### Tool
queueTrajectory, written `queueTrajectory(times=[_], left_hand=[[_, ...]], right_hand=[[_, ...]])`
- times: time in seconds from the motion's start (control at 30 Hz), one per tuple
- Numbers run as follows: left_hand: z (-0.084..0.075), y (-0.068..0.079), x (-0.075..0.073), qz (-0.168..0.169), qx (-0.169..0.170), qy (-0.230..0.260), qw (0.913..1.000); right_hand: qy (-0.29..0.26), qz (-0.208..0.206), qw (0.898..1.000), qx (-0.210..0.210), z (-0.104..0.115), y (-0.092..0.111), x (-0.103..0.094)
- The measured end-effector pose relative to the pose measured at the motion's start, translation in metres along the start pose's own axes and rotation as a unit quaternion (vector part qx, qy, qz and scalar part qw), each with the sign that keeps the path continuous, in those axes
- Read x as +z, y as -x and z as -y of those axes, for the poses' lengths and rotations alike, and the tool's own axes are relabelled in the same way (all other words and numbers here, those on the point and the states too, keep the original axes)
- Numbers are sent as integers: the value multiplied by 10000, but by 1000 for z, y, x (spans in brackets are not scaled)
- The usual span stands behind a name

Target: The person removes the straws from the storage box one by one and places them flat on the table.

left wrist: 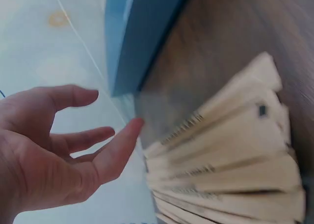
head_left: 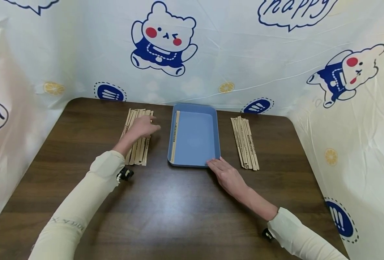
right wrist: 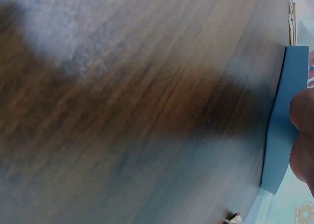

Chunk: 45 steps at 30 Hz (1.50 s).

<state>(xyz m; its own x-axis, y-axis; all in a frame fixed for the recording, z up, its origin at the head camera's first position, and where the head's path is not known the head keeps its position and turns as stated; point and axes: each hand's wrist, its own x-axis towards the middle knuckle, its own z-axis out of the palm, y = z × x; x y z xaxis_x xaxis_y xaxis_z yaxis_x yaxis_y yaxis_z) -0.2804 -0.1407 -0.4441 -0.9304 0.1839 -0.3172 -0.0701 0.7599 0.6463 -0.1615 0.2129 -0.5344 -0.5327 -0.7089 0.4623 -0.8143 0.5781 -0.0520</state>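
My left hand [head_left: 143,126] is held over the left pile of long, thin paper-wrapped sticks [head_left: 136,155], its fingers spread and nothing between them. The left wrist view shows this hand [left wrist: 73,145] with thumb and fingers apart, beside the printed tan wrappers [left wrist: 235,155]. A blue rectangular tray [head_left: 196,137] lies between two piles. One wrapped stick [head_left: 175,137] lies lengthwise along the tray's left inner wall. At the tray's near right corner my right hand [head_left: 226,175] rests its extended fingers on the rim. Only part of those fingers [right wrist: 301,130] shows in the right wrist view, against the tray wall [right wrist: 284,121].
A second pile of wrapped sticks [head_left: 245,144] lies right of the tray. The brown wooden table [head_left: 172,216] meets a white printed cloth [head_left: 211,54] at its back and sides. Black devices [head_left: 125,174] sit at both wrists.
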Motion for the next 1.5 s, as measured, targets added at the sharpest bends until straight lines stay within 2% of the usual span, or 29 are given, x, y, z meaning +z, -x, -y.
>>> queueTrajectory(times=[0.17, 0.3, 0.5, 0.63, 0.9, 1.2, 1.5], left_hand=[[-21, -4, 8, 390, 72, 566, 9976], [-36, -5, 14, 465, 190, 850, 9951], [-53, -6, 23, 563, 320, 1018, 9927], [-60, -9, 30, 570, 359, 915, 9935], [-70, -18, 50, 472, 494, 248, 9974], [-75, -26, 64, 253, 487, 70, 9985], [-74, -30, 73, 132, 439, 120, 9989]], right_hand=[[20, 39, 10000, 33, 1, 2, -1], [18, 48, 10000, 51, 1, 3, -1], [-46, 38, 10000, 59, -1, 5, 1], [-40, 39, 10000, 52, -1, 5, 2], [26, 50, 10000, 32, -2, 4, 1], [-38, 42, 10000, 16, -2, 4, 0], [-43, 195, 9998, 91, -2, 3, -1]])
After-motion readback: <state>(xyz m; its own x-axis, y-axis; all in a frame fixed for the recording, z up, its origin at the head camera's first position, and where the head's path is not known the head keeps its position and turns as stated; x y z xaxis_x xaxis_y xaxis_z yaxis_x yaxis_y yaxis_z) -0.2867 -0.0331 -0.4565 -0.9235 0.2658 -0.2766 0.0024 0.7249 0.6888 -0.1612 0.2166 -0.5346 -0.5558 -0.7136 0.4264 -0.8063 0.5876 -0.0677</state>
